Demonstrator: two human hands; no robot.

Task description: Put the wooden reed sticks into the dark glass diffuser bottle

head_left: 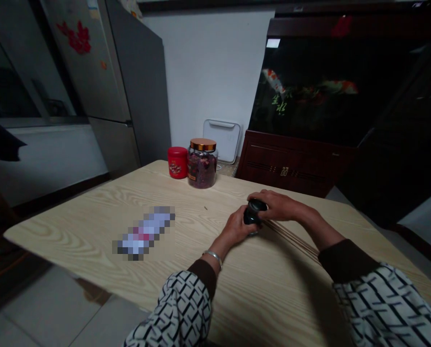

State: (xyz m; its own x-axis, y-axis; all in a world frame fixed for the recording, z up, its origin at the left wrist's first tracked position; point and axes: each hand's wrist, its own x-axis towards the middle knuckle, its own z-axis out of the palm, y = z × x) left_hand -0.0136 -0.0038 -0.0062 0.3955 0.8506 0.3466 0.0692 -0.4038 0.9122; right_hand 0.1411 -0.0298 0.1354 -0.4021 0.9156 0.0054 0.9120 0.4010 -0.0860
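My left hand (236, 225) is wrapped around the body of a small dark, shiny jar (251, 217) standing on the wooden table (103, 202). From above, my right hand (273, 205) grips its round black lid (258, 205), which sits at the top of the jar. Fingers cover much of both parts, so I cannot tell if the lid is loose. Several thin brown sticks (291, 236) run beneath my right wrist, from beside the jar toward the right sleeve.
At the back edge stand a red canister (178, 163) and a glass jar of dried flowers with a copper-coloured lid (202, 166). A blurred-out flat object (143, 233) lies on the left. Behind are a fridge (139, 86), a white panel (222, 140) and a fish tank (309, 91).
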